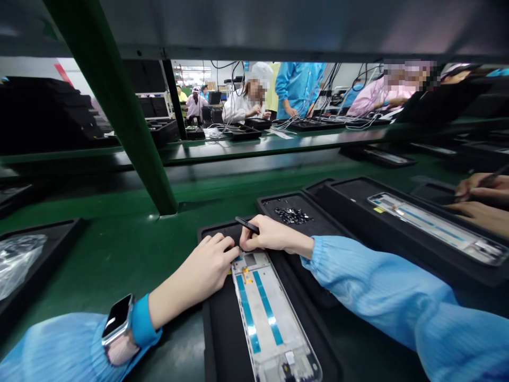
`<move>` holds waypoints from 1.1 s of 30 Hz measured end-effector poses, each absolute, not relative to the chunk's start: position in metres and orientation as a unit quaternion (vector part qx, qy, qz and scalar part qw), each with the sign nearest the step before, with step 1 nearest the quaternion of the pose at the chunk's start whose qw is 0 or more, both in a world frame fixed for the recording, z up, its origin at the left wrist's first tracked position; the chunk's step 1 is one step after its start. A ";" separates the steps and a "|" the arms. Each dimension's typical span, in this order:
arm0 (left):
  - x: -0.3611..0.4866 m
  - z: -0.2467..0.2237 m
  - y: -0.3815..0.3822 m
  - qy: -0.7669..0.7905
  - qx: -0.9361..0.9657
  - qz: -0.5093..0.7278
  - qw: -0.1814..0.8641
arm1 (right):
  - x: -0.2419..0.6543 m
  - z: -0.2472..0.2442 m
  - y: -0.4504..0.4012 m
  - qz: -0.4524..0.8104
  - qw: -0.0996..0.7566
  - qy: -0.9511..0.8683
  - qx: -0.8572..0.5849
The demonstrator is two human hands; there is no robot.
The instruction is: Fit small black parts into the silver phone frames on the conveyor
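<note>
A silver phone frame (262,302) with two blue strips lies in a black foam tray (222,339) in front of me. My left hand (207,265) is at the frame's far left corner, fingers curled and closed on its edge. Pinched in my right hand (270,233) is a slim black pen-like tool (247,225), held over the frame's far end. Its tip is hidden behind my fingers, so I cannot tell what it touches. Both hands almost meet there.
Behind my right hand, a black tray (274,204) holds a heap of small black parts (293,215). Another phone frame (437,225) lies in a tray to the right, near a co-worker's hands (481,199). A green post (131,122) stands ahead; a bagged tray (51,249) is left.
</note>
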State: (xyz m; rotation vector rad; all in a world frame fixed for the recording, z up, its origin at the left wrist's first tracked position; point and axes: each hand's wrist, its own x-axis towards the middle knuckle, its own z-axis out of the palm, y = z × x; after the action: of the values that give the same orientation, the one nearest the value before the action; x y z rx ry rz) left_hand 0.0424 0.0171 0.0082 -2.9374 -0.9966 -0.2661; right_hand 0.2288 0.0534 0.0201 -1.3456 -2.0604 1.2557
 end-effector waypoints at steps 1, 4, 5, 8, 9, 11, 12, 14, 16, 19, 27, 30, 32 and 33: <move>0.042 0.008 0.018 -0.320 -0.943 -0.095 0.001 | 0.230 0.020 0.054 0.459 0.189 -0.728 -0.473; 0.039 0.005 0.020 -0.326 -0.930 -0.152 -0.075 | 0.233 0.018 0.056 0.481 0.196 -0.717 -0.465; 0.038 0.004 0.020 -0.328 -0.923 -0.175 -0.100 | 0.234 0.017 0.057 0.482 0.197 -0.715 -0.465; 0.036 0.001 0.020 -0.330 -0.907 -0.222 -0.140 | 0.234 0.016 0.057 0.482 0.197 -0.714 -0.468; 0.036 0.000 0.020 -0.329 -0.906 -0.226 -0.143 | 0.234 0.016 0.057 0.480 0.196 -0.714 -0.470; 0.036 0.000 0.020 -0.327 -0.908 -0.223 -0.136 | 0.232 0.016 0.055 0.467 0.197 -0.719 -0.476; 0.037 0.001 0.020 -0.325 -0.913 -0.214 -0.127 | 0.230 0.016 0.055 0.456 0.197 -0.723 -0.479; 0.039 0.004 0.019 -0.319 -0.925 -0.180 -0.097 | 0.227 0.017 0.052 0.428 0.196 -0.733 -0.491; 0.040 0.007 0.018 -0.313 -0.937 -0.141 -0.060 | 0.225 0.018 0.050 0.403 0.190 -0.739 -0.505; 0.042 0.009 0.017 -0.308 -0.944 -0.117 -0.020 | 0.225 0.021 0.049 0.401 0.195 -0.747 -0.493; 0.035 -0.002 0.022 -0.336 -0.897 -0.254 -0.134 | 0.237 0.028 0.049 0.399 0.377 -0.672 -0.497; 0.034 -0.004 0.023 -0.353 -0.877 -0.288 -0.150 | 0.236 0.020 0.050 0.460 0.389 -0.656 -0.454; 0.035 -0.004 0.022 -0.361 -0.870 -0.299 -0.154 | 0.233 0.012 0.050 0.474 0.409 -0.668 -0.403; 0.036 -0.004 0.021 -0.363 -0.868 -0.302 -0.155 | 0.231 0.009 0.049 0.470 0.413 -0.677 -0.387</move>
State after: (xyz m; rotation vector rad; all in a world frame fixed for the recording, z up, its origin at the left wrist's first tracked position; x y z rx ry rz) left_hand 0.0355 0.0211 -0.0043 -3.0340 -1.2690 -1.0550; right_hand 0.2309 0.0491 0.0092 -0.9724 -1.7028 1.1821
